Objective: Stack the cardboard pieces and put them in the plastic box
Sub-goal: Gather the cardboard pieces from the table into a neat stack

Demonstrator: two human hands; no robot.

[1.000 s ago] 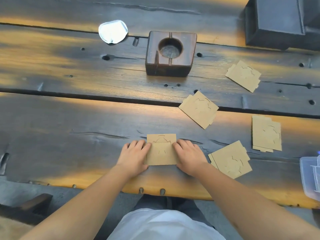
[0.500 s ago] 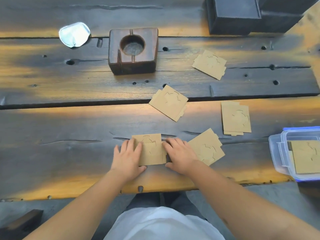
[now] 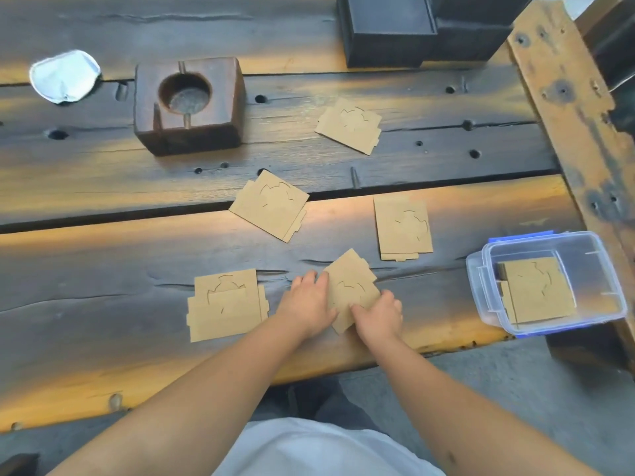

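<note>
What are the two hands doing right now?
Left hand: gripping the left edge of the tilted cardboard piece.
Right hand: gripping its lower right edge.

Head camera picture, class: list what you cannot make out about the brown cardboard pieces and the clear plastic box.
- Brown cardboard piece under the hands: its near edges, covered by the left hand and right hand.
- Clear plastic box: how many pieces are stacked inside; only the top one shows.
- Dark square box: its far side, cut off by the top edge.

The cardboard pieces [image 3: 269, 206] are plain tan with thin curved cut lines. Right of them, the plastic box [image 3: 598, 266] is clear with a blue edge. The table [image 3: 103, 255] is dark, with orange-yellow streaks.
</note>
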